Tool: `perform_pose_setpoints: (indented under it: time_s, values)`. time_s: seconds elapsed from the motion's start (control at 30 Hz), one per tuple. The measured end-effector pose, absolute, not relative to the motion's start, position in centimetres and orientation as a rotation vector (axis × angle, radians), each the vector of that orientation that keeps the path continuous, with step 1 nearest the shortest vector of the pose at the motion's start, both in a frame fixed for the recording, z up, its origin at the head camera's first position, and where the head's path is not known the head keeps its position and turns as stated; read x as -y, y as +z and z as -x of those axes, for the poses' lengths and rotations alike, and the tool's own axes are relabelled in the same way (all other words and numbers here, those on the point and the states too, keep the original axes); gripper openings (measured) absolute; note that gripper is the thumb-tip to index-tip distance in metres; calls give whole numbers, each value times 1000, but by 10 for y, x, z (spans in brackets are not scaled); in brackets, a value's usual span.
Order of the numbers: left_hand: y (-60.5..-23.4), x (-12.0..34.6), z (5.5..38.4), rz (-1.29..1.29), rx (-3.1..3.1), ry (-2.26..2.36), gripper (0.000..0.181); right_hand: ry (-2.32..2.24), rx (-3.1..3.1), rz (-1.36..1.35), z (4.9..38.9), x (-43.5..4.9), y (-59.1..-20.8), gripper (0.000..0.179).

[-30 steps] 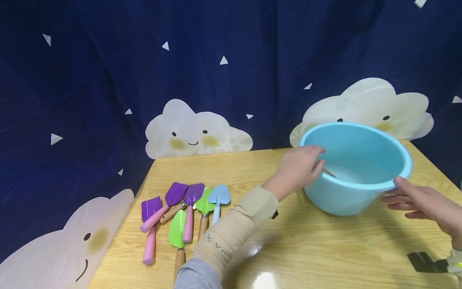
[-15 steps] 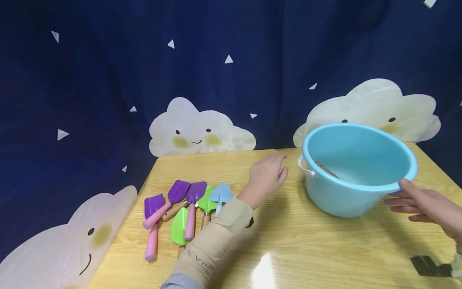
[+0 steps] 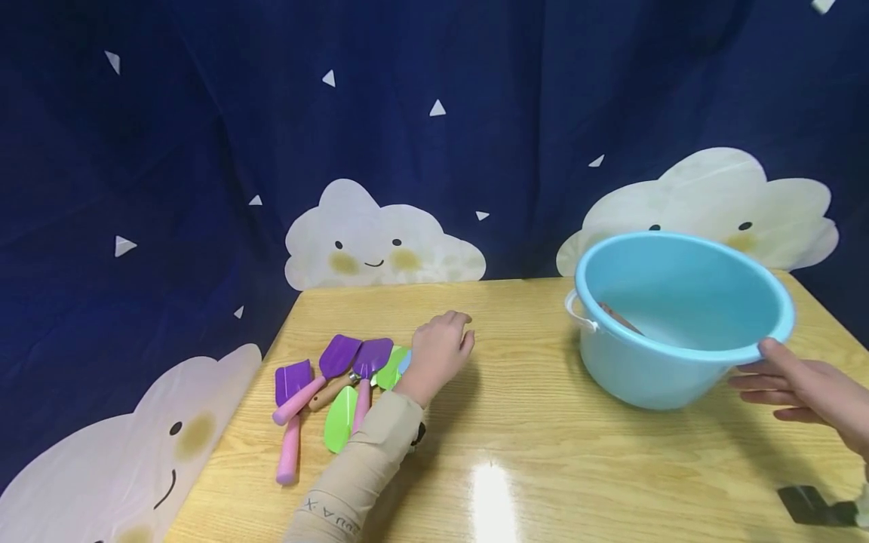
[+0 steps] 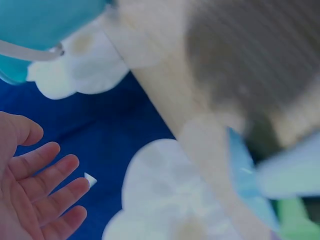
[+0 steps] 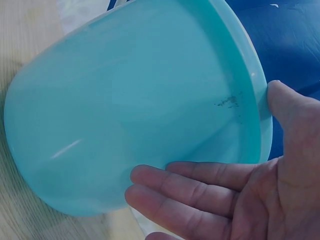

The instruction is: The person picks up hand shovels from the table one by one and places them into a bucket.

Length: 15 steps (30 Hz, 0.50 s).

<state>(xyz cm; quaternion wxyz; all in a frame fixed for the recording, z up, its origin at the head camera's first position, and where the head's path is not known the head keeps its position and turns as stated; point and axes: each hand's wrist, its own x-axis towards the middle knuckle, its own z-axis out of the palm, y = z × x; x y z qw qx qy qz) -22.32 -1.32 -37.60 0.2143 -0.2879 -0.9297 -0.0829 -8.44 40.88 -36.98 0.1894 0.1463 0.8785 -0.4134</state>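
My left hand (image 3: 441, 351) is above the right side of a group of garden trowels, fingers relaxed and holding nothing; the left wrist view shows its bare palm. Under it, the light-blue trowel (image 4: 245, 172) is mostly hidden in the head view. Beside it lie green trowels (image 3: 341, 419) and several purple trowels (image 3: 372, 357) with pink handles. At the right stands a light-blue bucket (image 3: 634, 377). My right hand (image 3: 811, 392) has its thumb at the bucket rim, its straight fingers along the outer wall. A brown handle (image 3: 619, 318) leans inside the bucket.
A wooden table (image 3: 523, 422) carries everything. Behind it hangs a dark blue curtain (image 3: 407, 45) with white cloud shapes. The bucket's white carry handle (image 3: 580, 313) hangs on its left side. A wooden handle (image 3: 330, 392) lies among the purple trowels.
My left hand has come away from the bucket's left rim and moved left over the trowels. My right hand has stayed at the bucket's rim.
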Motion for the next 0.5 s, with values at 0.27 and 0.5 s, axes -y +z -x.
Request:
perform_pose_setpoints:
  time_s: [0.27, 0.5]
  values:
    - [-393, 49, 220, 709, 2721, -197, 18, -1174, -2467, -389, 79, -404, -366, 87]
    - [-409, 70, 214, 622, 2861, -187, 19, -1161, -2449, -391, 75, -391, -349, 90]
